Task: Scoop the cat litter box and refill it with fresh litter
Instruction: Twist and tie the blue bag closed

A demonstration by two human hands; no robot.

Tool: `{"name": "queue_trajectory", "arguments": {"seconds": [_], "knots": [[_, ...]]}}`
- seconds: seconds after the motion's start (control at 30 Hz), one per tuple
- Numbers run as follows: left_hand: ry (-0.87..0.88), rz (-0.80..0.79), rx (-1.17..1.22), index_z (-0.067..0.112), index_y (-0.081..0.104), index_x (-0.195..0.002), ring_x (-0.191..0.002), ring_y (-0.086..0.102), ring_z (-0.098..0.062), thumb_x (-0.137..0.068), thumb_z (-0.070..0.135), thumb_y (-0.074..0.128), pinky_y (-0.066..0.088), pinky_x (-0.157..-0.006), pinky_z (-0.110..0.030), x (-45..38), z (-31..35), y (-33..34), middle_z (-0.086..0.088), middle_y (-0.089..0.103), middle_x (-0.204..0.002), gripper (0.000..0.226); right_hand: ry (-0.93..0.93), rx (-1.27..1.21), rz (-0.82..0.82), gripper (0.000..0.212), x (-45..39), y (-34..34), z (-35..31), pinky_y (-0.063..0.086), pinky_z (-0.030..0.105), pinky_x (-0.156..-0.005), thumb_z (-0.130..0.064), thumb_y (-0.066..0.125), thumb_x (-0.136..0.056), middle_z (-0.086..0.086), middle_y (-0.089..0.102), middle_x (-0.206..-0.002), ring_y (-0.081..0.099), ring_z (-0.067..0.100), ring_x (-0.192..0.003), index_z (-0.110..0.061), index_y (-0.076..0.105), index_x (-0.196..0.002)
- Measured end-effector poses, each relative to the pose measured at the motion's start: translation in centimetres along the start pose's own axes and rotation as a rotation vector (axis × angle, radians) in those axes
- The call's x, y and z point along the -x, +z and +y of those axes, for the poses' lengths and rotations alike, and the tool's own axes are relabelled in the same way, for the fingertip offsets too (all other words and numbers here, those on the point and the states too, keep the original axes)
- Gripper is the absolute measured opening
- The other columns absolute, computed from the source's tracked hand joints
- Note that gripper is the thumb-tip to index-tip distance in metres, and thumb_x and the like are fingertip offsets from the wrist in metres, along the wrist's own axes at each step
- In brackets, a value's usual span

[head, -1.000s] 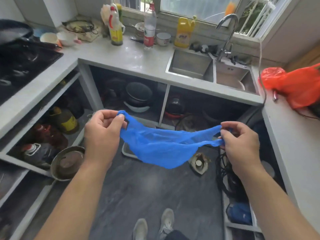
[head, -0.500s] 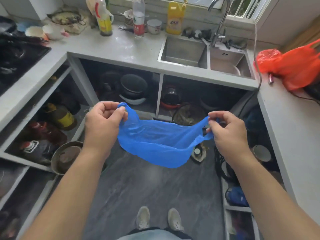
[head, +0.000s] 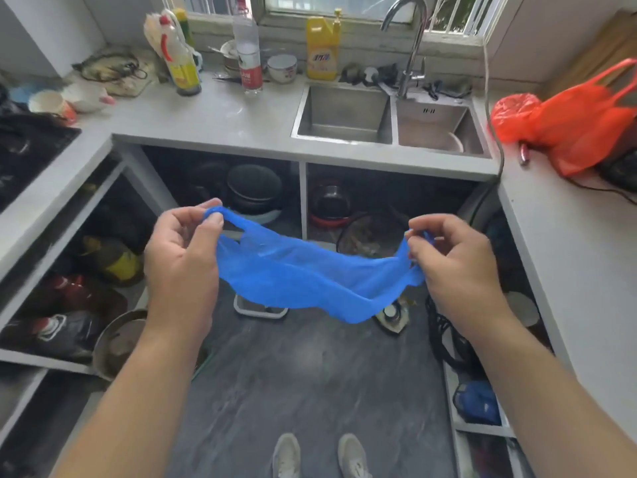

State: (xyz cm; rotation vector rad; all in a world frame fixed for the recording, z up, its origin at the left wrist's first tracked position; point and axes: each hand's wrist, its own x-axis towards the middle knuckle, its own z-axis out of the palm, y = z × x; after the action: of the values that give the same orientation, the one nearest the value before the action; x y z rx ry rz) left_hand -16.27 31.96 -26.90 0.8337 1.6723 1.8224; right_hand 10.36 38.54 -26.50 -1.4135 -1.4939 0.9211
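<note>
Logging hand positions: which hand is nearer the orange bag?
Right. The right hand is below-left of the orange bag; the left hand is farther left.

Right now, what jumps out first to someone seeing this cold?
The blue plastic bag stretched in mid-air at centre, the left hand and the right hand each pinching one end above the dark floor. Next, the orange bag on the right-hand counter beside the double sink. No litter box is clearly in view.
</note>
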Motion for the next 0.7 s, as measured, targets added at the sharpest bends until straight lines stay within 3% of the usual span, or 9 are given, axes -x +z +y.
{"name": "queue_trajectory", "arguments": {"seconds": [0.1, 0.17, 0.23, 0.3, 0.4, 0.5, 0.57, 0.7], "knots": [[0.01, -0.076, 0.107, 0.021, 0.049, -0.093, -0.103, 0.07, -0.014, -0.101, 0.009, 0.048, 0.051, -0.074, -0.015, 0.6, 0.9, 1.1, -0.005, 0.076, -0.108, 0.015, -0.016, 0.027, -0.016, 0.018, 0.2, -0.6, 0.1, 0.051, 0.026, -0.057, -0.012, 0.067, -0.091, -0.011, 0.069, -0.085, 0.058, 0.023, -0.062, -0.028, 0.071, -0.097], [0.026, -0.118, 0.122, 0.021, 0.047, -0.096, -0.094, 0.072, -0.024, -0.103, 0.012, 0.045, 0.055, -0.075, -0.026, 0.7, 0.9, 1.7, -0.005, 0.077, -0.094, 0.011, -0.044, 0.043, -0.034, 0.018, 0.3, -0.7, 0.2, 0.047, 0.02, -0.053, -0.013, 0.067, -0.091, -0.013, 0.067, -0.085, 0.053, 0.022, -0.057, -0.029, 0.069, -0.098], [0.038, -0.165, 0.117, 0.022, 0.047, -0.098, -0.079, 0.07, -0.033, -0.103, 0.016, 0.046, 0.057, -0.079, -0.044, 0.7, 0.8, 2.2, -0.002, 0.069, -0.079, 0.008, -0.048, 0.078, -0.046, 0.02, 0.2, -0.7, 0.4, 0.045, 0.015, -0.056, -0.014, 0.065, -0.093, -0.012, 0.066, -0.089, 0.054, 0.009, -0.059, -0.031, 0.068, -0.103], [0.051, -0.199, 0.091, 0.025, 0.047, -0.098, -0.063, 0.063, -0.03, -0.103, 0.017, 0.047, 0.057, -0.079, -0.051, 0.8, 0.7, 2.5, 0.001, 0.057, -0.076, 0.01, -0.046, 0.069, -0.024, 0.021, 0.2, -0.9, 0.3, 0.045, 0.013, -0.055, -0.014, 0.064, -0.094, -0.008, 0.067, -0.092, 0.058, 0.012, -0.063, -0.032, 0.067, -0.104], [0.045, -0.229, 0.049, 0.026, 0.051, -0.098, -0.056, 0.052, -0.02, -0.103, 0.016, 0.051, 0.055, -0.064, -0.046, 1.1, 0.5, 2.9, 0.006, 0.051, -0.077, 0.011, -0.031, -0.084, 0.0, 0.015, 0.2, -1.4, -0.5, 0.051, 0.017, -0.054, -0.01, 0.065, -0.094, -0.004, 0.072, -0.089, 0.065, 0.026, -0.071, -0.024, 0.069, -0.099], [0.031, -0.304, -0.078, 0.026, 0.058, -0.104, -0.056, 0.051, -0.017, -0.1, 0.02, 0.056, 0.05, -0.06, -0.042, 1.6, -0.1, 3.3, 0.01, 0.056, -0.073, 0.007, 0.014, -0.284, -0.053, 0.012, 0.3, -1.3, -1.0, 0.059, 0.035, -0.077, -0.004, 0.061, -0.096, 0.01, 0.074, -0.093, 0.074, 0.025, -0.089, -0.013, 0.067, -0.102], [-0.002, -0.343, -0.139, 0.029, 0.061, -0.108, -0.058, 0.054, -0.015, -0.098, 0.023, 0.059, 0.05, -0.061, -0.039, 2.2, -0.4, 3.8, 0.011, 0.06, -0.072, 0.012, 0.055, -0.396, -0.078, 0.012, 0.6, -1.1, -1.4, 0.059, 0.037, -0.078, -0.001, 0.058, -0.096, 0.02, 0.069, -0.091, 0.074, 0.031, -0.089, -0.007, 0.065, -0.103], [-0.101, -0.445, -0.148, 0.037, 0.067, -0.113, -0.074, 0.06, -0.005, -0.089, 0.028, 0.066, 0.049, -0.078, -0.033, 3.7, -0.6, 5.4, 0.015, 0.071, -0.096, 0.025, 0.11, -0.497, -0.149, 0.015, 1.5, -0.5, -2.1, 0.058, 0.044, -0.081, -0.001, 0.06, -0.095, 0.016, 0.069, -0.091, 0.073, 0.033, -0.089, -0.004, 0.067, -0.108]]}}
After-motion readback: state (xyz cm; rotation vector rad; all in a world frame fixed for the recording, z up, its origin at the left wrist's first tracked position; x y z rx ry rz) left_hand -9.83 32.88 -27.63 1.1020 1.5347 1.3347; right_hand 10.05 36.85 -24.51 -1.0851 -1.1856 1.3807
